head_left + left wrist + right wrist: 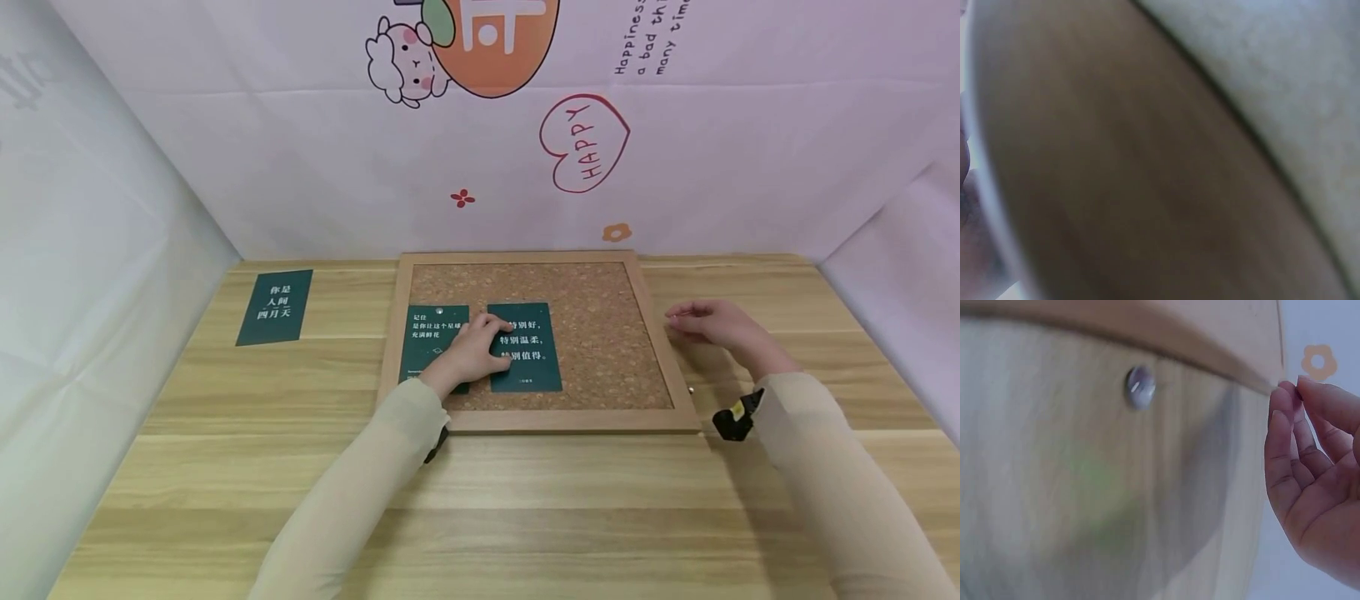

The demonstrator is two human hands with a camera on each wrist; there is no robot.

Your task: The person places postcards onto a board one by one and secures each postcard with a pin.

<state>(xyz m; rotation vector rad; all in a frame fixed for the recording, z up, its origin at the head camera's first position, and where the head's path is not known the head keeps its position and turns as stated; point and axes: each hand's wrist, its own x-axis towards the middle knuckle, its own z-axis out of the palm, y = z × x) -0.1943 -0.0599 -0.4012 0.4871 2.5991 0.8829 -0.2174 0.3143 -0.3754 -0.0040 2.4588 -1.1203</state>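
Observation:
My left hand [471, 350] lies across two dark green cards with white print on a cork board. Its fingertips and thumb rest on the left part of the middle card [534, 367], and the hand covers part of the left card [417, 350]. A small round tack [439, 311] sits at that left card's top. Beyond the board's right edge is my right hand [708, 323]; in its wrist view the thumb and fingertips [1282, 400] come together, and I cannot tell whether something small is between them. A shiny round-headed tack [1141, 386] lies on the table nearby.
The cork board [600, 333] has a light wooden frame [577, 420] and lies flat on the wood-grain table [570, 500]. A third green card [276, 307] lies at the table's far left. White printed cloth [315, 167] stands behind the table.

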